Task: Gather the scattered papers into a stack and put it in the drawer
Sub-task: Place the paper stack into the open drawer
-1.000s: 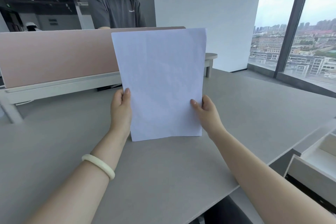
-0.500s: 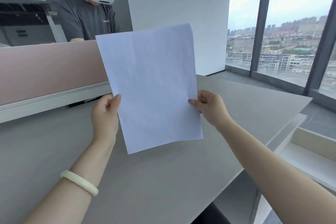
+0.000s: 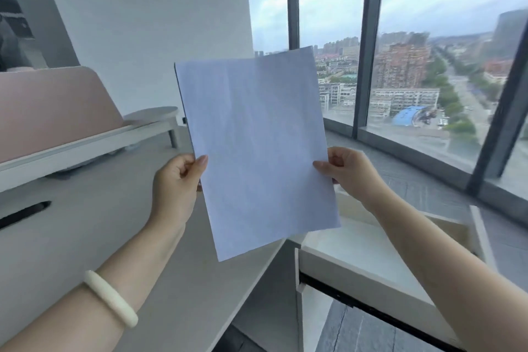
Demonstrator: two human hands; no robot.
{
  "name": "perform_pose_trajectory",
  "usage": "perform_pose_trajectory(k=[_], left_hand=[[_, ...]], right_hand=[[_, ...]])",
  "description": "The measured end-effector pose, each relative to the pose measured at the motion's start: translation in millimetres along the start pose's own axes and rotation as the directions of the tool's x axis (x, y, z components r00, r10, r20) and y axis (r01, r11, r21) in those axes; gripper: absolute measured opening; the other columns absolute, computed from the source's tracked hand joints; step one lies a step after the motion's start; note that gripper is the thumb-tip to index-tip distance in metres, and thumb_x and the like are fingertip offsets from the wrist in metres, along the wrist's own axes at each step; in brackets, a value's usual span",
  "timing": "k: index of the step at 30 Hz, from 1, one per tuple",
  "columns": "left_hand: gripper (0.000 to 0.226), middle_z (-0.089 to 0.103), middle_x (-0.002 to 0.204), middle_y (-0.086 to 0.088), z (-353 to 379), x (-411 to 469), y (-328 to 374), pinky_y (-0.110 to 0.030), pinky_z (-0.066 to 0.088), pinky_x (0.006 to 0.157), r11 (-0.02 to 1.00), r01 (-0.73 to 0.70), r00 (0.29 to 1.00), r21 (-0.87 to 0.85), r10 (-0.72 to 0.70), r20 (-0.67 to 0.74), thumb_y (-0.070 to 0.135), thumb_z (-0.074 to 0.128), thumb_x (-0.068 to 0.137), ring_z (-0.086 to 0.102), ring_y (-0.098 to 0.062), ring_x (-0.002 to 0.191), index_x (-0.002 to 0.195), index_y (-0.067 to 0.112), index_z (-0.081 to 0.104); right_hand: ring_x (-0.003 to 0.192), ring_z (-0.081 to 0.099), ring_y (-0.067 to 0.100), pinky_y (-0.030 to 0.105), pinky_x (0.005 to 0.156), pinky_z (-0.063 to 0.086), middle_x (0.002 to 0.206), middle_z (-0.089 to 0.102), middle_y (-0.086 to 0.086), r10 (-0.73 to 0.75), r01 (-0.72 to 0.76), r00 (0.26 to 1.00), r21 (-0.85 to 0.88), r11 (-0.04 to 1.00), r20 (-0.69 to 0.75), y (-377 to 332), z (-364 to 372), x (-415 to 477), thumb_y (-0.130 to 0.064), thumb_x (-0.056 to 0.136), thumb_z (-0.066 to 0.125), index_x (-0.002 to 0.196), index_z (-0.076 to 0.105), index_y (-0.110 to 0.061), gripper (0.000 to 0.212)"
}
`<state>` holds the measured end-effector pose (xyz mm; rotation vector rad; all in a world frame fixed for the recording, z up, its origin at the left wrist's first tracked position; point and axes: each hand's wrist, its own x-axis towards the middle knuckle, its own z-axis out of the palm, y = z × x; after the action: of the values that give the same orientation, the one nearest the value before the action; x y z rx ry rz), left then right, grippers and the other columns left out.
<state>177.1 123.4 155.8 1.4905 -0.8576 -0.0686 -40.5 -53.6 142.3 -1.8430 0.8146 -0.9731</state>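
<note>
Your left hand (image 3: 175, 180) and right hand (image 3: 350, 173) each pinched the upright paper stack (image 3: 257, 148) at centre frame, above the open drawer (image 3: 354, 254) at lower right

One paper stack (image 3: 257, 146), two hands, left hand (image 3: 174, 183), right hand (image 3: 350, 174), one open drawer (image 3: 371, 254), one bracelet (image 3: 111, 297)

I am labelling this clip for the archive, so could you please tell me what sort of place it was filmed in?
Most likely an office high up in a tall building. A grey desk with a pink divider panel and an open drawer suggests a workstation, and the big windows look down on a city.
</note>
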Motion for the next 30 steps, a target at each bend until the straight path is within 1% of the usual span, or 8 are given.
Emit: perform_pose_trajectory(k=[3, 5, 8, 11, 14, 20, 25, 30], left_hand=[[0.019, 0.067, 0.077, -0.004, 54, -3, 1, -0.014, 0.053, 0.055, 1.000, 0.028, 0.996, 0.003, -0.028, 0.085, 0.020, 0.057, 0.093, 0.062, -0.017, 0.067, 0.088, 0.003, 0.063], [0.014, 0.067, 0.077, -0.002, 88, -7, -1, -0.012, 0.052, 0.052, 0.999, 0.048, 0.987, 0.008, -0.049, 0.151, 0.019, 0.056, 0.094, 0.063, -0.015, 0.067, 0.086, 0.009, 0.060], [0.011, 0.067, 0.080, -0.005, 137, -16, -5, -0.020, 0.056, 0.059, 0.995, 0.097, 0.957, 0.022, -0.099, 0.275, 0.018, 0.055, 0.094, 0.065, -0.016, 0.068, 0.085, 0.012, 0.056], [0.016, 0.066, 0.078, -0.007, 185, -28, -11, -0.034, 0.057, 0.067, 0.984, 0.175, 0.906, 0.040, -0.177, 0.385, 0.016, 0.056, 0.094, 0.066, -0.017, 0.062, 0.078, 0.015, 0.053], [0.016, 0.064, 0.076, -0.009, 230, -44, -19, -0.032, 0.059, 0.061, 0.943, 0.330, 0.819, 0.040, -0.307, 0.485, 0.010, 0.055, 0.093, 0.065, -0.015, 0.052, 0.078, 0.012, 0.052], [0.007, 0.063, 0.086, -0.014, 286, -82, -54, -0.023, 0.058, 0.053, 0.779, 0.624, 0.588, 0.057, -0.517, 0.622, 0.001, 0.050, 0.093, 0.065, -0.022, 0.066, 0.091, 0.006, 0.054], [0.020, 0.063, 0.103, -0.023, 310, -102, -85, -0.025, 0.058, 0.052, 0.639, 0.766, 0.471, 0.070, -0.632, 0.616, -0.006, 0.048, 0.092, 0.066, -0.025, 0.069, 0.111, -0.003, 0.051], [0.019, 0.062, 0.093, -0.025, 327, -121, -106, -0.029, 0.059, 0.049, 0.483, 0.868, 0.342, 0.110, -0.745, 0.572, -0.009, 0.050, 0.089, 0.067, -0.025, 0.056, 0.107, -0.004, 0.046]], right_hand=[[0.074, 0.057, 0.018, 0.048, 0.082, 0.053, 0.083, 0.067, 0.011, 0.018, -0.022, 0.999, -0.077, 0.997, -0.044, 25, -45, 6, -0.011, 0.086, 0.065, 0.082, 0.067, -0.011, 0.004], [0.072, 0.055, 0.019, 0.046, 0.075, 0.052, 0.076, 0.063, 0.007, 0.039, -0.049, 0.996, -0.143, 0.988, -0.075, 41, -72, 9, -0.010, 0.085, 0.065, 0.076, 0.065, -0.014, 0.010], [0.062, 0.047, 0.016, 0.033, 0.069, 0.042, 0.063, 0.052, -0.003, 0.091, -0.121, 0.988, -0.263, 0.957, -0.124, 66, -112, 14, -0.008, 0.084, 0.064, 0.064, 0.057, -0.020, 0.025], [0.064, 0.041, 0.017, 0.028, 0.065, 0.034, 0.064, 0.048, 0.001, 0.143, -0.192, 0.978, -0.380, 0.905, -0.152, 92, -148, 22, -0.010, 0.083, 0.064, 0.075, 0.062, -0.001, 0.013], [0.071, 0.046, 0.019, 0.027, 0.064, 0.035, 0.076, 0.054, 0.006, 0.174, -0.229, 0.972, -0.495, 0.838, -0.155, 117, -177, 29, -0.012, 0.083, 0.064, 0.087, 0.065, 0.004, 0.016], [0.080, 0.049, 0.022, 0.028, 0.065, 0.035, 0.082, 0.053, 0.003, 0.260, -0.231, 0.963, -0.725, 0.649, -0.074, 170, -191, 46, -0.019, 0.086, 0.064, 0.088, 0.063, -0.011, 0.008], [0.093, 0.056, 0.028, 0.027, 0.068, 0.038, 0.089, 0.056, 0.003, 0.359, -0.239, 0.933, -0.796, 0.556, -0.029, 212, -182, 56, -0.021, 0.088, 0.062, 0.099, 0.065, -0.009, 0.016], [0.094, 0.056, 0.028, 0.029, 0.073, 0.041, 0.093, 0.054, 0.003, 0.442, -0.227, 0.897, -0.853, 0.470, 0.006, 244, -167, 63, -0.022, 0.089, 0.061, 0.104, 0.064, -0.012, 0.019]])
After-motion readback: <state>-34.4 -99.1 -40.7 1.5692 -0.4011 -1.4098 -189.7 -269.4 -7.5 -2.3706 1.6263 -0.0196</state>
